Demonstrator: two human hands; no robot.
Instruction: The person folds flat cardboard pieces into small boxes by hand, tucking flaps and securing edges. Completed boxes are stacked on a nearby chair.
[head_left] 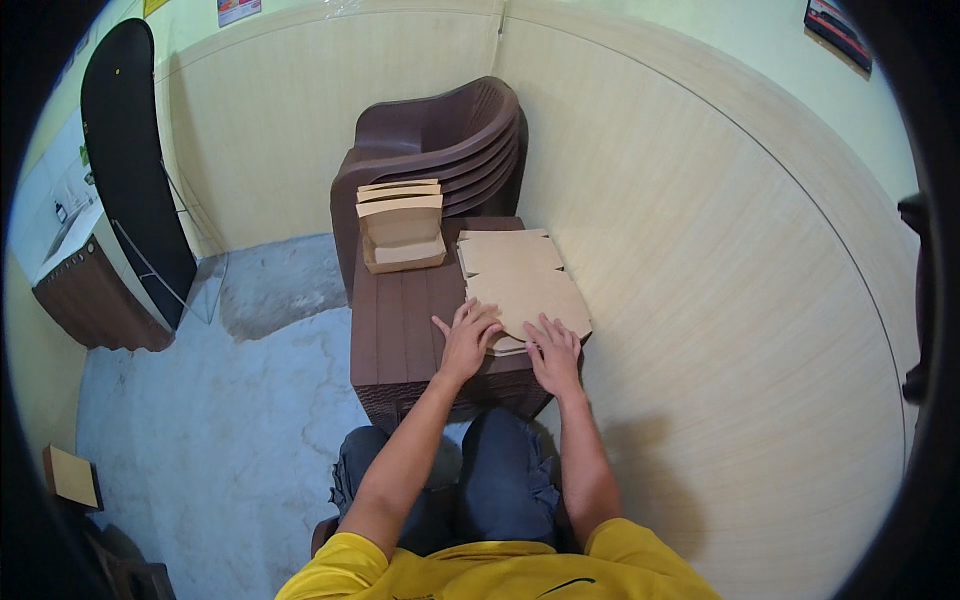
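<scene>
A stack of flat brown cardboard box blanks lies on the right part of a brown table. My left hand rests at the near left edge of the top blank, fingers spread. On the near right edge, my right hand lies with its fingers apart, pointing away from me. Between my hands the near edge of the top sheet sits slightly above the sheets beneath. Several folded cardboard boxes with raised lids stand nested together at the table's far left.
Stacked brown plastic chairs stand behind the table. A pale wood-panelled wall runs close along the right. Left across the blue-grey floor, a tall black board leans beside a counter. My knees are at the table's near side.
</scene>
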